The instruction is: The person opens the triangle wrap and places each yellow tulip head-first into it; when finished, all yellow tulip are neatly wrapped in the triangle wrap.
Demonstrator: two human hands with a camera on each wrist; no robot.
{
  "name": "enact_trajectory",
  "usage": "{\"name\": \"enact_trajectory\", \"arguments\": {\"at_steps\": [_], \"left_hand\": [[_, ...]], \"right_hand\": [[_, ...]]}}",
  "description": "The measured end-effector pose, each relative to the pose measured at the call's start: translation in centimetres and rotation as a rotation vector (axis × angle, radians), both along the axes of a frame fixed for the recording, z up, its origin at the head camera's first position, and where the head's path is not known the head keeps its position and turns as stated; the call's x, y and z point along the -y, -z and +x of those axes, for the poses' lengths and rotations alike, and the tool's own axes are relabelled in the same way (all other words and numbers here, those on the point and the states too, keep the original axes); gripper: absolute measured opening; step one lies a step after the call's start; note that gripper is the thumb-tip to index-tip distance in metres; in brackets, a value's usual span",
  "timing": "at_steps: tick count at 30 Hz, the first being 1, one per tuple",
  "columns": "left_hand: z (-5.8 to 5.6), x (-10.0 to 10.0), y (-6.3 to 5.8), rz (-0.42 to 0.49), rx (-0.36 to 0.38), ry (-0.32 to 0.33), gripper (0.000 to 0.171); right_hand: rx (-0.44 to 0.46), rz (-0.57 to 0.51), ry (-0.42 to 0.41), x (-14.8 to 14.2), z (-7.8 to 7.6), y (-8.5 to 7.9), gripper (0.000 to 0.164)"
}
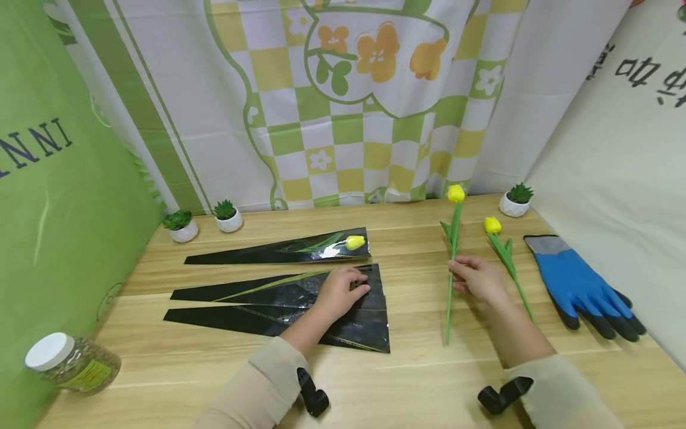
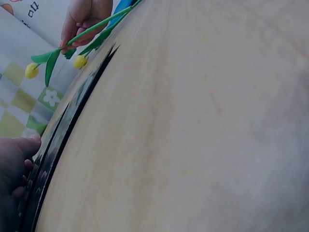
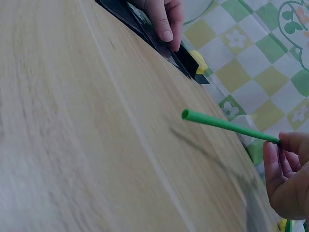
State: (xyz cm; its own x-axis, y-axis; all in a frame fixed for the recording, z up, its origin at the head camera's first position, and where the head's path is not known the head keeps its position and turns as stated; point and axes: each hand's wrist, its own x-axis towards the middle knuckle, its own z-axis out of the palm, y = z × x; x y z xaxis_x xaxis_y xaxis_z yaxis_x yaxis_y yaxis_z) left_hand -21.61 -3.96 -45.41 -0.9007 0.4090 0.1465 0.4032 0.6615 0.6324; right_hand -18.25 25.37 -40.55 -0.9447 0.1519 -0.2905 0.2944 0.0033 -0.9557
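Observation:
My right hand [image 1: 479, 280] pinches the green stem of a yellow artificial tulip [image 1: 454, 238], bloom pointing away from me. In the right wrist view the hollow lower end of that stem [image 3: 227, 126] sticks out over the table, its shadow below. My left hand [image 1: 343, 292] rests on the nearer black flower sleeves [image 1: 370, 322], fingertips by their wide right end. Behind it lies another black sleeve [image 1: 278, 249] with a yellow tulip [image 1: 355, 242] in it, bloom at the wide end. A loose tulip [image 1: 504, 250] lies beside my right forearm, partly covered by it.
A blue and black work glove [image 1: 579, 280] lies at the right. Small potted succulents [image 1: 228, 217] stand along the back edge, one more pot [image 1: 514, 205] at the back right. A jar with a white lid [image 1: 75, 363] is at the front left. A patterned curtain [image 1: 348, 137] hangs behind the table.

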Motion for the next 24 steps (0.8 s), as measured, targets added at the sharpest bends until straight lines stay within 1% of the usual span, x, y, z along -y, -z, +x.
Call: {"name": "enact_trajectory", "arguments": {"at_steps": [2, 4, 10, 15, 19, 24], "left_hand": [[0.0, 0.0, 0.1, -0.018, -0.010, -0.008, 0.029], [0.1, 0.0, 0.1, -0.040, -0.025, -0.011, 0.029], [0.4, -0.1, 0.1, -0.069, -0.073, -0.026, 0.027], [0.6, -0.2, 0.1, -0.070, -0.065, -0.043, 0.027], [0.6, -0.3, 0.1, -0.074, -0.079, -0.051, 0.025], [0.7, -0.4, 0.1, -0.077, -0.127, -0.057, 0.022]], "right_hand": [[-0.005, -0.087, 0.030, 0.3, 0.0, 0.2, 0.021], [-0.010, -0.139, 0.058, 0.6, 0.0, 0.3, 0.015], [-0.008, -0.227, 0.145, 1.8, -0.5, 0.4, 0.014], [0.002, -0.301, 0.268, 3.0, -1.0, 0.8, 0.013], [-0.008, -0.321, 0.352, 3.7, -1.4, 1.1, 0.014], [-0.014, -0.301, 0.425, 4.1, -1.7, 1.4, 0.013]]}}
